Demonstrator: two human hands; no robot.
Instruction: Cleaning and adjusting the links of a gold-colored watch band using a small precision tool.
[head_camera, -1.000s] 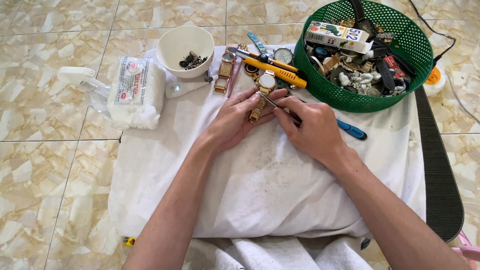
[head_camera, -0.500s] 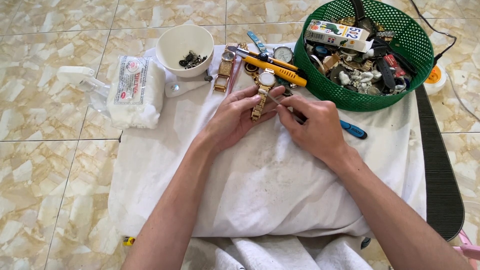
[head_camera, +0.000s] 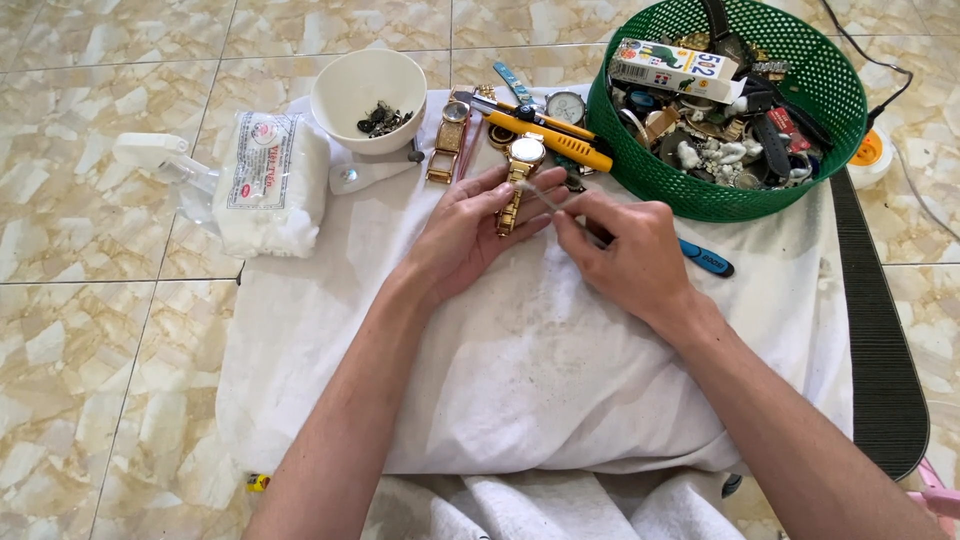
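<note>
Bowl (head_camera: 368, 97) behind-left on cloth (head_camera: 520, 390); basket (head_camera: 640, 170) behind-right; watch (head_camera: 520, 170) between them; packet (head_camera: 268, 180) left of cloth.

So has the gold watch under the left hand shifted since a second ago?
Yes, slightly. The gold watch has slid up the cloth toward the yellow utility knife; its face now sits almost against the knife, with the left hand on its band.

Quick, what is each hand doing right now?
Left hand: closed on the gold wristwatch.
Right hand: closed on a thin blue-handled tool, tip at the watch.
</note>
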